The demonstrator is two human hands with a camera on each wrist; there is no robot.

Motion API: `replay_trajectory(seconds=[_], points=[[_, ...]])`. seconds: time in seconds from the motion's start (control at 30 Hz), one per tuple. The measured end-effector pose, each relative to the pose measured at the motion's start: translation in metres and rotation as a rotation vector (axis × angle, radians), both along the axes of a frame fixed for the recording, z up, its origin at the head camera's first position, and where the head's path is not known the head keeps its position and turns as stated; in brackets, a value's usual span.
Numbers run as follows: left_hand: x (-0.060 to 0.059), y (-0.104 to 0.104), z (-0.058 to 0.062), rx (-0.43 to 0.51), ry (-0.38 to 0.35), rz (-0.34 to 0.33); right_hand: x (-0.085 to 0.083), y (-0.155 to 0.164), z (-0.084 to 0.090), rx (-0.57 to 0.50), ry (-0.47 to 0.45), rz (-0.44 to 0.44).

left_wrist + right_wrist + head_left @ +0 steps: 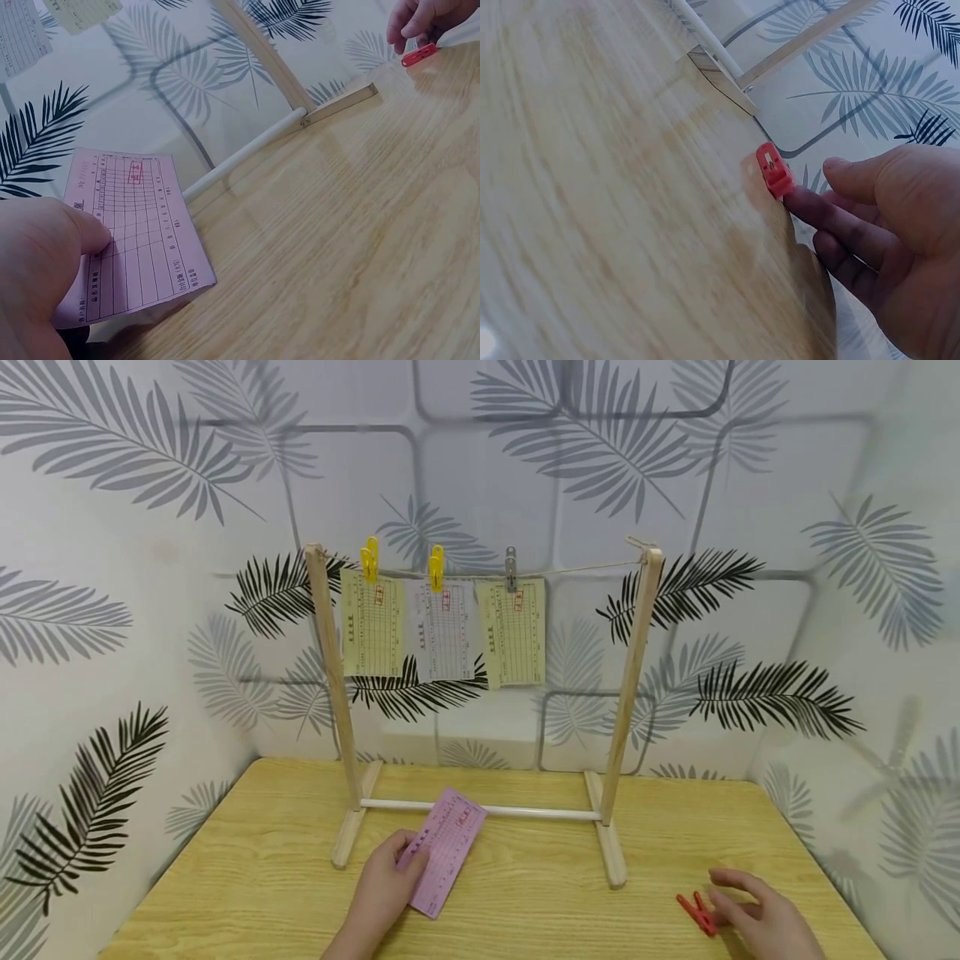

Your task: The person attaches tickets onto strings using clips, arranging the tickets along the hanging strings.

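My left hand [386, 887] pinches a pink printed form slip [450, 847] by its left edge, thumb on top. In the left wrist view the slip [139, 232] is tilted over the table, with a red stamp near its upper end. At the right, a red clothespin [699, 913] lies on the table. Beside it is my right hand [765, 918], thumb and fingers apart. The right wrist view has an index fingertip right at the end of the clothespin [774, 169], while the thumb stays off it.
A wooden rack with two posts [632, 685] and a white bottom bar [525, 812] stands behind the hands. From its string hang a yellow slip [372, 635], a white slip [447, 643] and another yellow slip [517, 643], under two yellow clothespins [437, 568] and one grey clothespin [511, 570].
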State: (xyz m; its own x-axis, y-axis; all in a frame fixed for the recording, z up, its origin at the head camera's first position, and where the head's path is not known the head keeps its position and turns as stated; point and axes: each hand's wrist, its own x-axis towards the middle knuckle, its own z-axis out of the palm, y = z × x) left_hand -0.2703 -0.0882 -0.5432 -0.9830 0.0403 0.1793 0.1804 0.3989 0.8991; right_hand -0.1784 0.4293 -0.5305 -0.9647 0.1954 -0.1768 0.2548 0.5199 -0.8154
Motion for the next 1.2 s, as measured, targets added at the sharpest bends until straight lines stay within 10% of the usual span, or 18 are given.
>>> replay_trajectory(seconds=[0.5, 0.83, 1.2], points=[[-0.002, 0.0, 0.0, 0.039, -0.019, -0.004, -0.004, 0.01, -0.012, 0.145, 0.221, 0.349], [0.0, 0.0, 0.002, 0.052, -0.036, -0.009, -0.024, 0.037, -0.06, 0.232, 0.537, 0.529], [0.002, 0.0, 0.004, 0.076, -0.041, -0.023, -0.016, 0.018, -0.022, 0.144, 0.216, 0.467]])
